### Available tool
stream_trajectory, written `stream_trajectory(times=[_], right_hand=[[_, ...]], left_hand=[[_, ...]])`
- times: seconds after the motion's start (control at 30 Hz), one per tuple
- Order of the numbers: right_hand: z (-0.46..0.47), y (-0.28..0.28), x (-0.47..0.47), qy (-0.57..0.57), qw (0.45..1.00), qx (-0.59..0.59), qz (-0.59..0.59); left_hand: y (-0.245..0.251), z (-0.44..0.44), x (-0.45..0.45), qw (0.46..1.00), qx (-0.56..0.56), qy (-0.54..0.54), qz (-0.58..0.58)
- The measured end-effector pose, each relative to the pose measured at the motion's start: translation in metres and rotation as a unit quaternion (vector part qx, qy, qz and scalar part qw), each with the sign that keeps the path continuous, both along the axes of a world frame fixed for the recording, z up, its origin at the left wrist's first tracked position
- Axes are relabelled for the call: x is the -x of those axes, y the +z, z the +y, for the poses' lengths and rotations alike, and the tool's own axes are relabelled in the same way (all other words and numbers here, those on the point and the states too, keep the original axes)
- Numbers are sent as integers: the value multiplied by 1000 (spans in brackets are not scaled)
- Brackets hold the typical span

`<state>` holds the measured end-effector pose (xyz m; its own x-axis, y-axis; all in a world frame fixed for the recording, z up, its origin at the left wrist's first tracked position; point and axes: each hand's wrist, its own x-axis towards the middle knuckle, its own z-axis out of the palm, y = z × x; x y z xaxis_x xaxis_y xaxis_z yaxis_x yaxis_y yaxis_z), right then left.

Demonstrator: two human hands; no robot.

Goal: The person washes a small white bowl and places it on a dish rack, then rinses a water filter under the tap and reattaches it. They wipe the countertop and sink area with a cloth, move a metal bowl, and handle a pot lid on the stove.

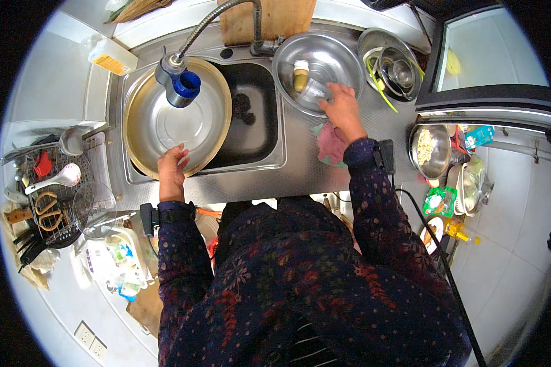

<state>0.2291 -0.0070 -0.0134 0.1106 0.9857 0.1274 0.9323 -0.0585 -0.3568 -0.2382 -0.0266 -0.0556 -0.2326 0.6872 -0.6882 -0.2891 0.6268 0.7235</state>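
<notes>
My left hand (172,167) is at the near rim of a wide metal basin (183,119) in the sink, with its fingers curled over the inside. Whether it grips the rim I cannot tell. To the right, my right hand (343,110) has its thumb and fingers around one end of a clear cup (310,93), low over a second metal basin (319,48). Beside the cup in that basin lies a small jar (301,78) with a white lid and yellowish contents. A pink cloth (331,144) lies on the steel counter below my right wrist.
A faucet with a blue nozzle (183,87) hangs over the left basin. The dark sink bowl (252,137) shows beside it. At right are stacked bowls with green stalks (381,89) and a metal bowl of pale pieces (424,147). A utensil rack (64,197) stands left.
</notes>
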Motion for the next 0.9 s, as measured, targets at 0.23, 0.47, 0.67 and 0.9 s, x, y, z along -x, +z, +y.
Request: stream_trajectory(times=[0.23, 0.47, 0.67, 0.9], right_hand=[[30, -13, 12, -5, 984, 173, -41], [77, -9, 26, -119, 984, 115, 72], [89, -16, 53, -143, 970, 196, -37], [86, -26, 36, -103, 979, 174, -12]], left_hand=[[23, -5, -38, 988, -17, -66, 138], [43, -18, -130, 983, -75, -164, 42], [50, -38, -173, 960, -51, -272, -52], [42, -60, -168, 971, -4, -236, -37]])
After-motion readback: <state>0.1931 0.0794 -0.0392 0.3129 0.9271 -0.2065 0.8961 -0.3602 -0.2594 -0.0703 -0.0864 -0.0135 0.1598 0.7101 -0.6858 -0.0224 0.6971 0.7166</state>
